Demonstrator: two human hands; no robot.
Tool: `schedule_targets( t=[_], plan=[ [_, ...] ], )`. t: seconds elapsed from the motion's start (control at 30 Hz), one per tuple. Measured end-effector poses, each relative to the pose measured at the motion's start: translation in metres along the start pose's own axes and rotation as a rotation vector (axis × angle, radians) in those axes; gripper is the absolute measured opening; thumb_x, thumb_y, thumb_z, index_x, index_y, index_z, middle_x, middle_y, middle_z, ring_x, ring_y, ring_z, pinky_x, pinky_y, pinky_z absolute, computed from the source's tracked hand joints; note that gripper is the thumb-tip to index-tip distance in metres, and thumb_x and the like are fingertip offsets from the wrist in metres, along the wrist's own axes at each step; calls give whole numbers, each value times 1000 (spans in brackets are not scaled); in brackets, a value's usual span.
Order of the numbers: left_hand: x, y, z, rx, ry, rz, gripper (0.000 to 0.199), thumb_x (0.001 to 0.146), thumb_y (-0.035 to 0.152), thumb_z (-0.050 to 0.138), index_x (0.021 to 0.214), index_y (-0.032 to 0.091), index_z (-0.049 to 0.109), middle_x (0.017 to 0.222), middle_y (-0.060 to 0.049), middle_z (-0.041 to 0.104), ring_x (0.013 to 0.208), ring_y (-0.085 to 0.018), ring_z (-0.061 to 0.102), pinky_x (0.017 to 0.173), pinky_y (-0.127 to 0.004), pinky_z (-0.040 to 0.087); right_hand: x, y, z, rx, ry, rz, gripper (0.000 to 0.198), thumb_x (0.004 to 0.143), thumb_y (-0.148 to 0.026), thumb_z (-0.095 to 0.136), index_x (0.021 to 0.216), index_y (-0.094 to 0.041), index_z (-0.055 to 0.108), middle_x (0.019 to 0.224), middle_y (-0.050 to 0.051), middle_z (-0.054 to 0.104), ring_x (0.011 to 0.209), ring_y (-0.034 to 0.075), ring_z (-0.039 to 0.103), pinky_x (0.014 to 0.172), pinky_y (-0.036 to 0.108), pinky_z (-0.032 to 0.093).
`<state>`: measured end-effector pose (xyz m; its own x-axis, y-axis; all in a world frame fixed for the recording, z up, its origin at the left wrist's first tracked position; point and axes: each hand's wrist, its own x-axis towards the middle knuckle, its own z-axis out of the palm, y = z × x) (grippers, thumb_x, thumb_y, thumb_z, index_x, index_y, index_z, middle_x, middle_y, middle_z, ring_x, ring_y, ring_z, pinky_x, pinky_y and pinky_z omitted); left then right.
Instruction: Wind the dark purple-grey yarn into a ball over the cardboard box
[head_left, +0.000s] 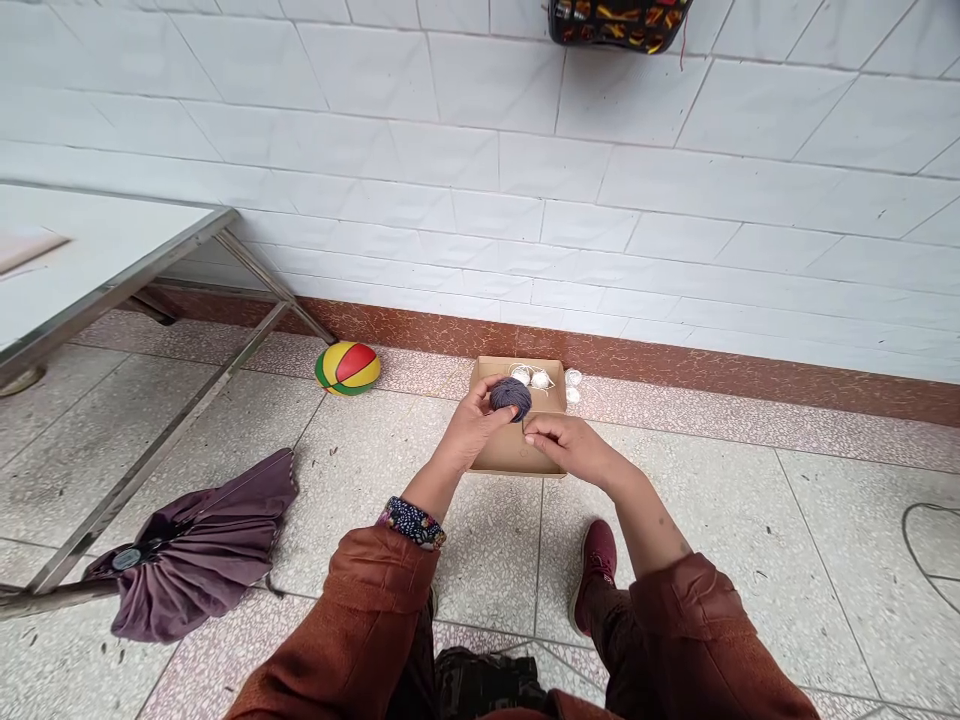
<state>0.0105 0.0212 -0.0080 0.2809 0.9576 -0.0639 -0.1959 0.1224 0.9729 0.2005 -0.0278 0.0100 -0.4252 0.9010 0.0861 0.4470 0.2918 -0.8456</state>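
My left hand [474,425] is closed around a ball of dark grey-purple yarn [510,398], thumb at its lower side. Just right of the ball, my right hand [566,445] pinches a loose strand of that yarn [523,426] between thumb and fingertips. Both hands are above an open cardboard box [517,460] on the floor. At the back of the box lie white balls of yarn [539,379] with loose strands. More small white balls [573,378] sit outside, against the box's right side.
A yellow, red and green ball [349,368] lies on the floor left of the box. Further left are a folded purple umbrella [217,545] and a metal-framed table [217,220]. A dark patterned bag [619,25] hangs at the tiled wall [360,180]. A thin cable [911,530] lies far right.
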Motion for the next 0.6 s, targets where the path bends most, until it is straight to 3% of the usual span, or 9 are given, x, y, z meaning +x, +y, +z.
schedule_targets(
  t=[0.1,0.17,0.23,0.33,0.47,0.53,0.6],
  plan=[
    [1,-1,0,159,31,33,50,71,24,77,119,21,61,115,-6,67,101,-21,62,93,-36,47,-1,-15,-3,80,-84,-60,23,99,-34,52,83,-21,62,78,0,62,73,15,54,71,28,45],
    [2,-2,0,222,20,39,52,70,23,76,120,21,60,115,-7,66,101,-21,62,90,-35,48,-3,-20,-7,128,-66,-64,24,99,-38,53,84,-21,63,79,0,63,73,15,55,70,28,45],
    [0,-4,-1,257,-44,42,56,68,22,77,121,21,59,115,-8,65,101,-22,62,87,-35,48,-4,-21,-10,165,11,-42,23,97,-40,55,87,-22,65,82,1,64,74,16,57,71,29,46],
    [-5,-4,0,278,-235,28,69,68,21,79,133,24,55,120,-8,63,99,-21,62,86,-35,48,-5,-15,-13,176,231,11,21,96,-40,57,89,-22,66,85,2,65,78,17,59,74,30,47],
    [-13,2,3,121,-530,-19,86,74,20,77,150,35,40,131,-8,60,112,-24,60,94,-38,47,-2,0,-13,143,466,63,21,95,-38,57,86,-21,64,84,2,63,79,18,57,77,31,46],
    [-15,6,5,-8,-614,-11,85,74,22,77,151,34,41,139,-10,57,123,-27,57,101,-41,44,-1,7,-11,120,468,93,21,95,-37,56,83,-21,63,82,2,62,77,18,56,75,31,46],
    [-16,8,5,-125,-616,-2,80,73,25,78,148,30,47,143,-11,55,130,-30,52,105,-43,42,0,12,-8,90,427,132,23,95,-37,55,81,-21,63,78,1,62,75,18,56,73,30,45]
  ],
)
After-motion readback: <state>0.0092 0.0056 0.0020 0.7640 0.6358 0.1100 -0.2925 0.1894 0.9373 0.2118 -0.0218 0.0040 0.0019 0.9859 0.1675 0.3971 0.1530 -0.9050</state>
